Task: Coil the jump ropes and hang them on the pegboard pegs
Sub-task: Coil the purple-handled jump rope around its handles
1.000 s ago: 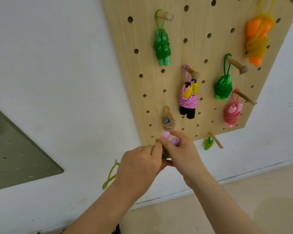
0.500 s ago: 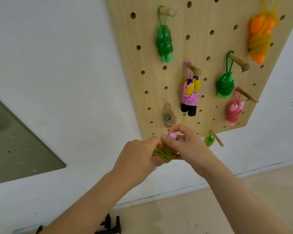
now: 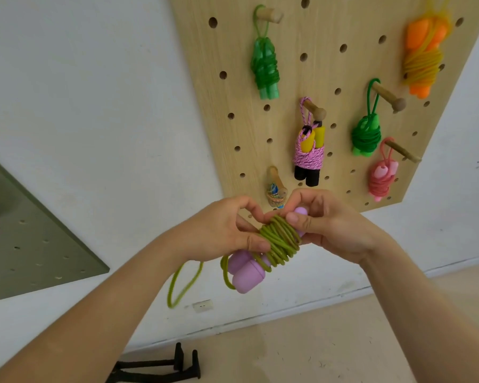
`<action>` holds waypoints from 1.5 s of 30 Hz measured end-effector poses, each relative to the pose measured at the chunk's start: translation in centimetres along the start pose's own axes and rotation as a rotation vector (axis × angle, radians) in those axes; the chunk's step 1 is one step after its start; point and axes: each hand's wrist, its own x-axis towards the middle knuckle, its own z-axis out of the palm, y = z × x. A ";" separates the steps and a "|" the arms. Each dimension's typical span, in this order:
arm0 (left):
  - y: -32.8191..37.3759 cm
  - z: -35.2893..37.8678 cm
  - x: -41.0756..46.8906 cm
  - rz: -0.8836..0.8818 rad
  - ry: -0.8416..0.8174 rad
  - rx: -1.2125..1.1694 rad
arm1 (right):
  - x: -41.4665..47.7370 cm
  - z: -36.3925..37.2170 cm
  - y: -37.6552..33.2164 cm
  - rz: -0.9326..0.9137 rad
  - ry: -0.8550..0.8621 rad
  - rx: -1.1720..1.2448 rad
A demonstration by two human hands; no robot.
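Left hand [image 3: 221,230] and right hand [image 3: 329,225] pinch the coiled jump rope [image 3: 281,241].
A slackened grip could unwind it (its loose loop [image 3: 183,283] dangles unsecured).

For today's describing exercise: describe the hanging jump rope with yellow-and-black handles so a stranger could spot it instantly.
Find the wooden pegboard on the white wall. Near its middle, one bundle hangs from a short peg. That jump rope alone has pink speckled cord wound round yellow handles with black ends.
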 end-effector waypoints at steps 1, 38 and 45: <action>-0.1 0.0 0.1 -0.008 -0.012 0.019 | 0.0 0.2 0.2 -0.002 0.006 0.009; -1.9 2.2 -0.6 0.035 0.281 -0.300 | 0.3 2.4 2.7 -0.082 0.120 0.379; -1.8 2.2 -0.9 -0.102 0.084 -0.432 | 0.7 3.3 3.1 -0.191 -0.031 0.732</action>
